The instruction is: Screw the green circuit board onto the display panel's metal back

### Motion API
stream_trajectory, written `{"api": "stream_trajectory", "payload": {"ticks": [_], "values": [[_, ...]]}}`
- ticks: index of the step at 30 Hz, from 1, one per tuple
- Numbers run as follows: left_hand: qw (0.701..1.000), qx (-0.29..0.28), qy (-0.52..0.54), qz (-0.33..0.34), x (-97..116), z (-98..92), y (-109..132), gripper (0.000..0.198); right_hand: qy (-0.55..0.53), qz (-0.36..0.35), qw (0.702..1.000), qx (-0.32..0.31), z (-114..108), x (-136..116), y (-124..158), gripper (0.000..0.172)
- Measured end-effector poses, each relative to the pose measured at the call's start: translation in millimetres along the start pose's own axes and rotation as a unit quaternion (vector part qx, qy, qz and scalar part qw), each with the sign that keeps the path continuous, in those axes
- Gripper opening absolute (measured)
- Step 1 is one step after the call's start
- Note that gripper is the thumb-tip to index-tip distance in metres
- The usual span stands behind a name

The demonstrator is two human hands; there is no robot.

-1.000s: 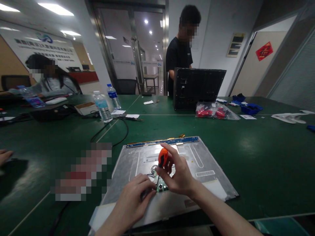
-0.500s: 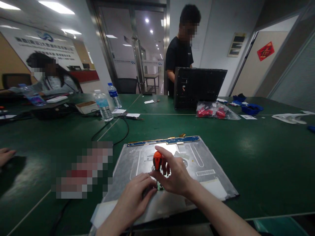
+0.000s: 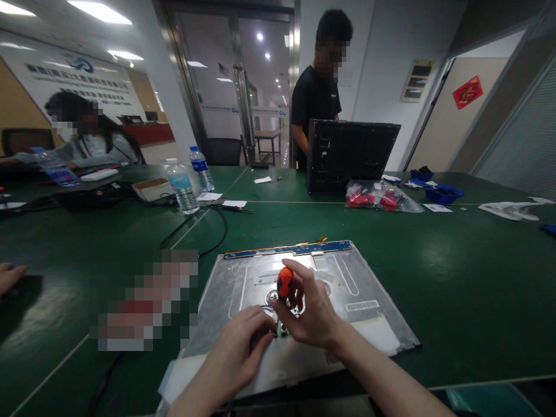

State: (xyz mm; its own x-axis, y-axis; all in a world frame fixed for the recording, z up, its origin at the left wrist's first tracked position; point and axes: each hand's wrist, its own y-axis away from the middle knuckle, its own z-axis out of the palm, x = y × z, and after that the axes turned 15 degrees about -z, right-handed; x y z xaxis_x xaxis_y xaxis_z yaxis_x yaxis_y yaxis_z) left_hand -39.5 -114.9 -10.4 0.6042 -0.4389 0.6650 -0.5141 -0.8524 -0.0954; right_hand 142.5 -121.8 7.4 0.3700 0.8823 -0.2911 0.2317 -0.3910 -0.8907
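Note:
My right hand (image 3: 313, 313) is closed around the short orange-and-black handle of a screwdriver (image 3: 285, 282). The screwdriver leans slightly, its lower end over a small green circuit board (image 3: 283, 331) on a flat metal panel (image 3: 373, 324). Beside that board, my left hand (image 3: 245, 341) has its fingers bent together at the board's left edge; what they pinch is hidden. A thin blue circuit strip (image 3: 278, 251) runs along the panel's far edge.
Water bottles (image 3: 182, 188) and a black cable (image 3: 226, 229) lie beyond the panel to the left. A black monitor-like case (image 3: 354, 155) stands at the back, near a plastic bag (image 3: 384, 197) with red pieces. Another person's hand (image 3: 11, 278) rests at far left.
The screwdriver handle has shifted a little to the right and tilted, with my right hand moving along. My left hand stays nearly in place at the board.

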Motion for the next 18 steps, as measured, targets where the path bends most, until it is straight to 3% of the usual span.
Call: {"api": "stream_trajectory", "payload": {"ticks": [10,18], "values": [[1.000,-0.003,-0.010,-0.006,-4.8,3.7,0.6,0.015,-0.038,-0.012,0.999,-0.025,-5.6,-4.1,-3.6,0.070],[1.000,0.015,-0.003,-0.001,-0.1,1.0,-0.3,0.016,0.023,-0.031,0.999,0.014,-1.1,-0.3,-1.7,0.060]]}}
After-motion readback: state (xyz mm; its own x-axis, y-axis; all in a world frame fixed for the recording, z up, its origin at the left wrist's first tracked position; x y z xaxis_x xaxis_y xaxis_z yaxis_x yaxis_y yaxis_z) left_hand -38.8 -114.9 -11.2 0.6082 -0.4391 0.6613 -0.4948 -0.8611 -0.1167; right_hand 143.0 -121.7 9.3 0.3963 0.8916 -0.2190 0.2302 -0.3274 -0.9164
